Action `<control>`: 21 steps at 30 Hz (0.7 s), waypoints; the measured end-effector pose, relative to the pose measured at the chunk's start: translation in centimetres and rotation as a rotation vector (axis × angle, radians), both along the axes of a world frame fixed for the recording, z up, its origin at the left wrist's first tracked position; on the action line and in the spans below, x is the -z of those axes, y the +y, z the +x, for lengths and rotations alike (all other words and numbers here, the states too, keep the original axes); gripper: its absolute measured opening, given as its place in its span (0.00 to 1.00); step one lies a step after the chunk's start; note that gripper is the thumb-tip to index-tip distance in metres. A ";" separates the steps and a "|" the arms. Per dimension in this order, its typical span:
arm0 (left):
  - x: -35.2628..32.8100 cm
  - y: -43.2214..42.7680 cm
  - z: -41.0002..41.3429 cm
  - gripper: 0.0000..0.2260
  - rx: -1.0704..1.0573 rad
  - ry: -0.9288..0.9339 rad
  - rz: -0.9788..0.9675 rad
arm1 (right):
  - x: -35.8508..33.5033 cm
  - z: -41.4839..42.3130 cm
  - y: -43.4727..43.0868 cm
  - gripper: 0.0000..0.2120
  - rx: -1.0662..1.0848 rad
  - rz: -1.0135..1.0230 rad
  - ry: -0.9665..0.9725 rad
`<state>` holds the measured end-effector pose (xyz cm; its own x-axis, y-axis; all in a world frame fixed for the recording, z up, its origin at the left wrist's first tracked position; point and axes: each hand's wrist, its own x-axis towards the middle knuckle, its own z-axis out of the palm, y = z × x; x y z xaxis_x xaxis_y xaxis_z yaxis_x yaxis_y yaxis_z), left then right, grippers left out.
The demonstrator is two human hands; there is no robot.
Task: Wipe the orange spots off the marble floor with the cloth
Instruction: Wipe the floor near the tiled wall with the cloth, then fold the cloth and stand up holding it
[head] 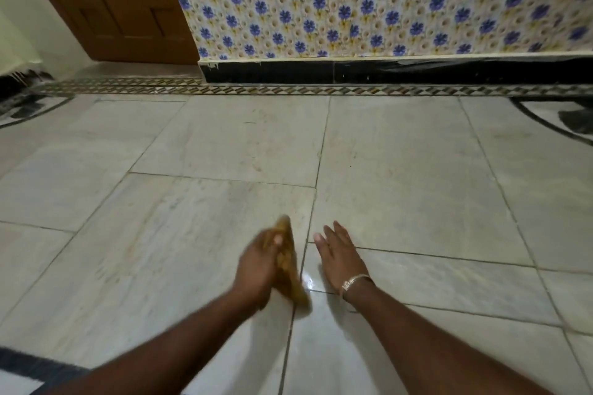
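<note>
Wiping step in hand: left hand (256,269) fingers curled, gripping bunched yellow-orange cloth (287,261) against marble floor (192,234); right hand (337,255) empty, fingers spread flat just beside; faint orange spots (256,167) beyond fingertips, next needing a forward reach.

Open floor on every side of the hands

The pale grey marble tile floor (401,151) lies bare ahead up to the black skirting strip (385,71) under the blue-flowered wall covering (369,0); only the brown wooden door (106,0) and this wall close the far side.
</note>
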<state>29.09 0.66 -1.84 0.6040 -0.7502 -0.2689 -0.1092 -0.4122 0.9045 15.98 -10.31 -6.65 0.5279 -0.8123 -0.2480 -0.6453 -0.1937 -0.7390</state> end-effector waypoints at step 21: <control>-11.3 -7.9 2.6 0.19 0.209 0.137 -0.121 | -11.4 5.4 -4.3 0.26 0.405 0.677 -0.834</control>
<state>31.71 -7.25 9.42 0.3970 -0.8863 -0.2385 -0.0538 -0.2818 0.9580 21.39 -14.61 4.74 0.4637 -0.7932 -0.3948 0.1695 0.5168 -0.8392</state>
